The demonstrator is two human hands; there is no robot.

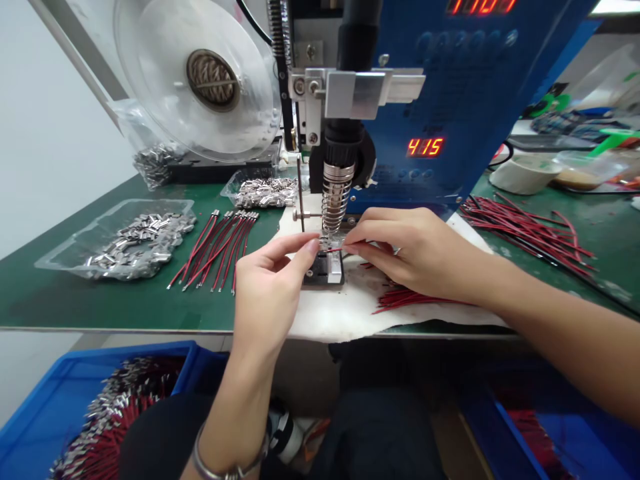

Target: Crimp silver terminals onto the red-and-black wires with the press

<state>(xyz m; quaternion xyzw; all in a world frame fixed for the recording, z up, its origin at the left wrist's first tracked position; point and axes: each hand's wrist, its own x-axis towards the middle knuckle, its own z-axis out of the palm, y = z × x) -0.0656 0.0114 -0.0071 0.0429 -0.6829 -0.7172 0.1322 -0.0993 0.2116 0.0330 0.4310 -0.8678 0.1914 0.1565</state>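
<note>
My right hand (pixel 415 247) pinches a thin red wire (pixel 336 250) just right of a small metal fixture (pixel 334 268). From the other side, my left hand (pixel 267 283) has its thumb and forefinger closed at the fixture's edge; what sits between those fingertips is too small to make out. Directly above the fixture stands a soldering head with a coiled spring (pixel 337 190), its tip close to the wire. Beneath my right hand lies a bundle of red and black wires (pixel 405 299) on a white cloth (pixel 330 317).
Left on the green table (pixel 125 303) are wires with metal ends (pixel 215 253) and clear trays of metal parts (pixel 145 233) (pixel 265 190). A blue machine (pixel 430 87) and a large reel (pixel 160 73) stand behind. More wires (pixel 525 230) lie right. Blue bins (pixel 60 380) sit below.
</note>
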